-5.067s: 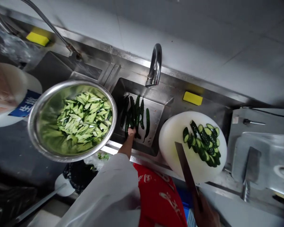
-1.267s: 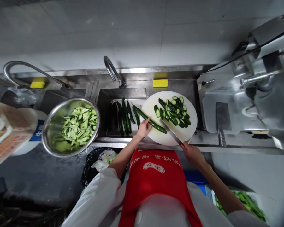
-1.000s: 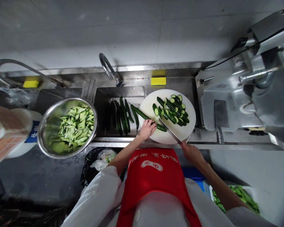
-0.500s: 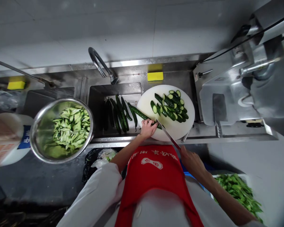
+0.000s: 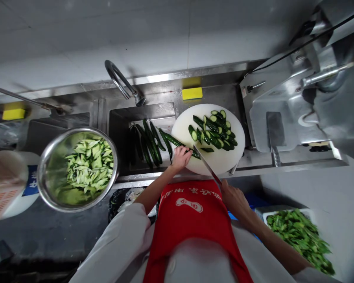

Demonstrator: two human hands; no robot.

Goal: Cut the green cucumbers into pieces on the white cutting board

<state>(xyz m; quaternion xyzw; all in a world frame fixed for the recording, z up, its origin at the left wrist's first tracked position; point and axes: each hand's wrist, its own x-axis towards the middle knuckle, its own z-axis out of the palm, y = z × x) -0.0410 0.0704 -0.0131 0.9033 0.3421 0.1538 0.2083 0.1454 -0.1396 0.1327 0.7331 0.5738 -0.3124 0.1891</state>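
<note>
My left hand (image 5: 182,157) is closed over a long dark green cucumber (image 5: 171,139), pressing it on the round white cutting board (image 5: 191,118). The cucumber's far end reaches over the sink. In my right hand (image 5: 232,196) is the handle of a knife (image 5: 205,162), its blade slanting up to the cucumber beside my left fingers. A cut piece (image 5: 207,149) lies just right of the blade. Several angled cucumber chunks (image 5: 214,129) sit in a group on the board's upper right.
More whole cucumbers (image 5: 149,141) lie in the sink (image 5: 124,114) below a curved faucet (image 5: 122,80). On the left stands a steel bowl (image 5: 44,173) of cut cucumber. A yellow sponge (image 5: 192,93) is behind the board. At right, a cleaver (image 5: 274,137) rests by a clear tub; leafy greens (image 5: 301,236) are below.
A cut piece now lies apart on the board, right of the blade. My left hand has shifted slightly left along the cucumber, and the knife has moved slightly left too.
</note>
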